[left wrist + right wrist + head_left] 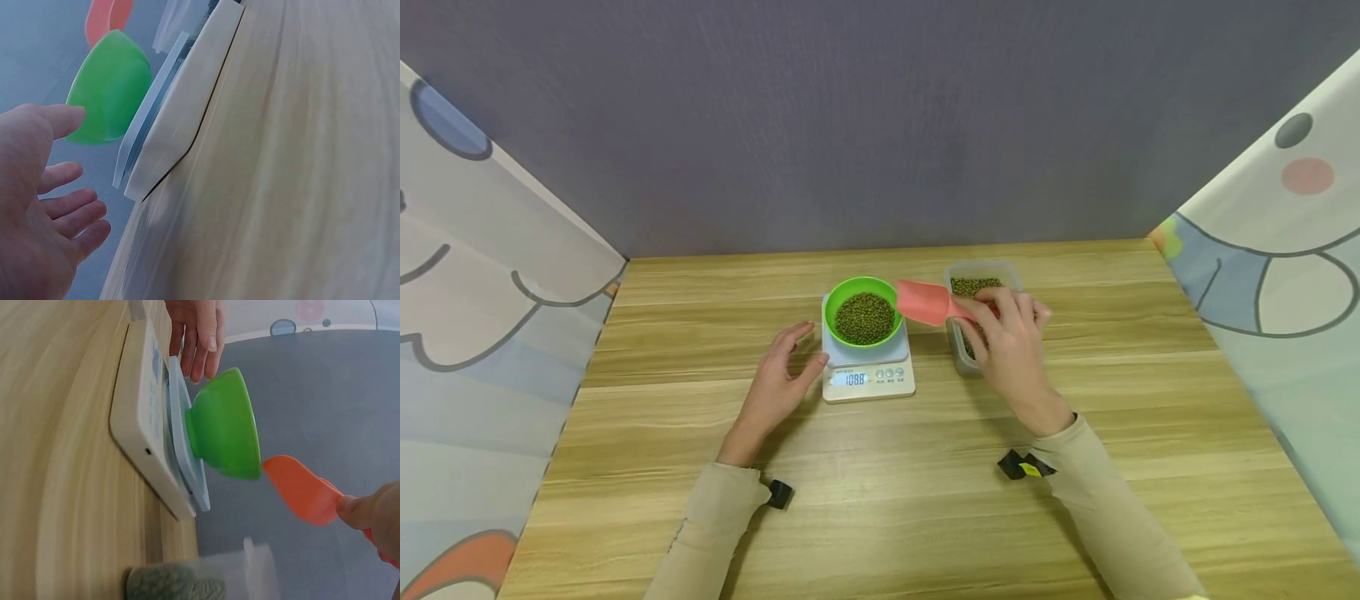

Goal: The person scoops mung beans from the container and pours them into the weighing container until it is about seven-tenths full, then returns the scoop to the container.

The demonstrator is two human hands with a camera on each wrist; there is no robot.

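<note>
A green bowl (850, 287) holding mung beans (864, 319) stands on a white kitchen scale (872, 393), whose display (852, 380) reads 108.8. My right hand (1013, 354) grips the handle of a coral-red scoop (923, 302). The scoop's lip is right at the bowl's right rim, as the scoop (303, 490) also shows in the right wrist view. Beside the scale's left edge is my left hand (781, 379), fingers relaxed and holding nothing; in its own wrist view the thumb overlaps the bowl (115, 94).
A clear plastic container (961, 358) with more mung beans stands right of the scale, partly hidden under my right hand. The wooden table (880, 500) ends at a grey wall (880, 125) behind. Cartoon-printed cloth (475, 400) hangs at both sides.
</note>
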